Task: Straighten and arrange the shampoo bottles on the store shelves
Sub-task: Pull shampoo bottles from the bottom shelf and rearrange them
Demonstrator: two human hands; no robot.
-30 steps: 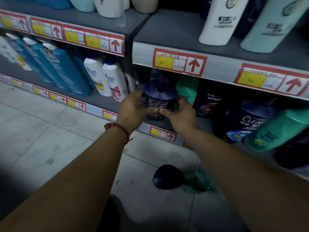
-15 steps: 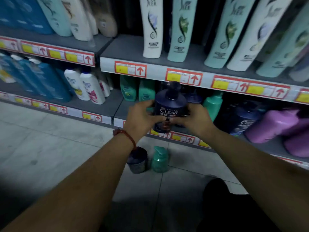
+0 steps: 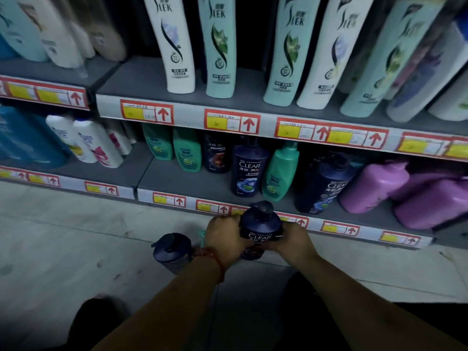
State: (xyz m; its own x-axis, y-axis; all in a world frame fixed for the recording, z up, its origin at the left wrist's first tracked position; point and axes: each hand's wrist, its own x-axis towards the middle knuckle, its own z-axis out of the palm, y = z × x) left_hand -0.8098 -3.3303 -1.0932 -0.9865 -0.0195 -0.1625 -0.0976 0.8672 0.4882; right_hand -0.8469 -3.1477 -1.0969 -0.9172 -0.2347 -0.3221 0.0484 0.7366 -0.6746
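A dark navy pump bottle marked CLEAR (image 3: 260,228) is held upright low in front of the bottom shelf (image 3: 187,184), over the floor. My left hand (image 3: 222,239) grips its left side and my right hand (image 3: 293,239) grips its right side. On the bottom shelf stand another navy CLEAR bottle (image 3: 249,168), a leaning green pump bottle (image 3: 279,172), two green bottles (image 3: 187,153) and a leaning navy CLEAR bottle (image 3: 324,186). A second navy bottle (image 3: 172,252) stands on the floor left of my left hand.
Purple bottles (image 3: 405,191) lie tilted at the bottom shelf's right. Tall white and teal bottles (image 3: 220,46) line the upper shelf. White and blue bottles (image 3: 86,143) fill the left bay. A green bottle on the floor is mostly hidden behind my left hand. Grey tiles (image 3: 63,249) spread leftward.
Both hands have carried the navy CLEAR bottle away from the bottom shelf and down toward the floor. The view has tilted up, showing more of the upper shelf.
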